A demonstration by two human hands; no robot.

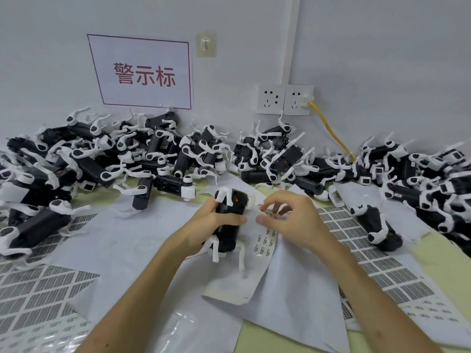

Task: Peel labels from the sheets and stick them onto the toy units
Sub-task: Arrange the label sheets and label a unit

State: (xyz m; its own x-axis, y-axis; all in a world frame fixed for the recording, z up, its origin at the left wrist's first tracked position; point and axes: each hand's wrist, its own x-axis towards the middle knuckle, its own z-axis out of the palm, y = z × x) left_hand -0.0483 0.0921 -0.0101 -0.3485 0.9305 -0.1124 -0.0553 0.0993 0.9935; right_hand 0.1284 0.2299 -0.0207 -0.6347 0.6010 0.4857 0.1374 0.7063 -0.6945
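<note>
Left hand (pixel 204 225) grips toy (pixel 229 238) steady above sheets (pixel 265 242); right hand (pixel 285 217) pinches label (pixel 267 213) beside it, likely for sticking.

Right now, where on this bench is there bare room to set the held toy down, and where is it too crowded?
Freest: the blank white sheet left of the left hand, bordered by the label sheet nearer and the toy pile behind. A green tabletop strip shows between the forearms at the near edge. Crowded: the pile runs along the wall.
</note>
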